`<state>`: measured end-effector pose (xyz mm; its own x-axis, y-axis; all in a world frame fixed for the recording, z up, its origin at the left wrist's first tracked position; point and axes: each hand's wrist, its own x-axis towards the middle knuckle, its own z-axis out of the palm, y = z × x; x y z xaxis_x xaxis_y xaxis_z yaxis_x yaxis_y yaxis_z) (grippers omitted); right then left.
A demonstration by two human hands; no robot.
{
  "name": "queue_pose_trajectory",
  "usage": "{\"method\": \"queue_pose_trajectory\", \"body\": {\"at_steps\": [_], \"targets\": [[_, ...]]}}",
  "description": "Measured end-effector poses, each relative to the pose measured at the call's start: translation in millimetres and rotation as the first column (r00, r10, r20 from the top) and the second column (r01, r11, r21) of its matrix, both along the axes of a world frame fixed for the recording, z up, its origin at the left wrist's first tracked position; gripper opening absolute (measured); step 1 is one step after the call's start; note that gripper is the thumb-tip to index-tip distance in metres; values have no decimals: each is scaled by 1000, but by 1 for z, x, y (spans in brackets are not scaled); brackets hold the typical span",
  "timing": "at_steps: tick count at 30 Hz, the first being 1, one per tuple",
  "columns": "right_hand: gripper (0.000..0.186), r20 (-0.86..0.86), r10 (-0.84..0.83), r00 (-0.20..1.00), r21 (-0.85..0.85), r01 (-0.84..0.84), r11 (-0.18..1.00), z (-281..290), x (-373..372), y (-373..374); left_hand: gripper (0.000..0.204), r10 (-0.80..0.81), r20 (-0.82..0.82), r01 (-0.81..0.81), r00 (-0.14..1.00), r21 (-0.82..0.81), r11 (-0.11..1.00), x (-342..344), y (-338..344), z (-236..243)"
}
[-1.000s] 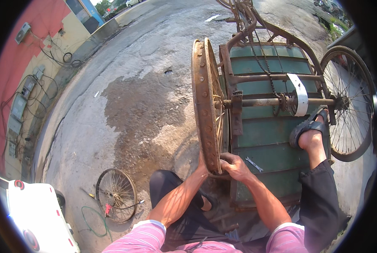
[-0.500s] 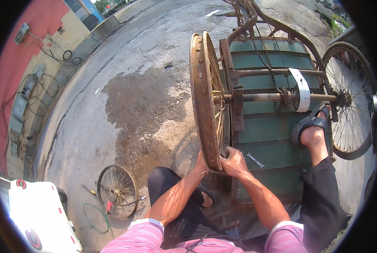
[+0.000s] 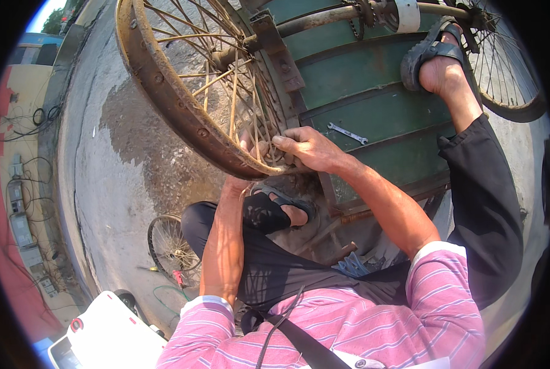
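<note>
A rusty bare wheel rim (image 3: 175, 106) with thin rusty spokes (image 3: 233, 101) stands tilted on the axle (image 3: 312, 23) of an overturned cart. Reaching past the rim, my left hand (image 3: 254, 146) has its curled fingers among the spokes near the rim's lower part; they are partly hidden. From the other side comes my right hand (image 3: 312, 149), thumb and fingers pinched together close to my left fingertips. What lies in that pinch is too small to tell. A metal wrench (image 3: 347, 133) lies on the cart's green ribbed panel (image 3: 373, 111), beside my right hand.
My sandalled foot (image 3: 435, 61) rests on the panel at the right, by the cart's other wheel (image 3: 502, 67). A loose spoked wheel (image 3: 153, 243) lies on the ground at left, near a green cord (image 3: 164, 290) and a white vehicle (image 3: 112, 332). Wall cables hang far left.
The view has tilted and come closer to the wheel. My hands have gone from gripping the rim's lower edge to the spokes just inside it, and the spokes now show more openly.
</note>
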<state>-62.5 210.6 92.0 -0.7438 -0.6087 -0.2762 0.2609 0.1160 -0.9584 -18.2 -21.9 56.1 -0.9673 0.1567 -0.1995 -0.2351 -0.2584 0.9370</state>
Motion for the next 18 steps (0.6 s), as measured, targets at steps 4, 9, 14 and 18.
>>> {"method": "queue_pose_trajectory", "body": {"at_steps": [4,9,14,18], "targets": [[53,85,-6,996,-4,7,1000,-1,2,-2,75,-21,28,23,999,-54,998,-1,0,9],[51,85,-102,991,34,100,994,2,6,-6,62,53,-7,-52,999,43,998,-1,14,14],[49,-201,-210,957,85,230,969,12,15,-11,63,55,91,-61,994,67,996,1,5,8],[53,99,-244,965,142,229,963,11,15,-20,68,41,80,-29,996,-148,989,3,5,15]]}}
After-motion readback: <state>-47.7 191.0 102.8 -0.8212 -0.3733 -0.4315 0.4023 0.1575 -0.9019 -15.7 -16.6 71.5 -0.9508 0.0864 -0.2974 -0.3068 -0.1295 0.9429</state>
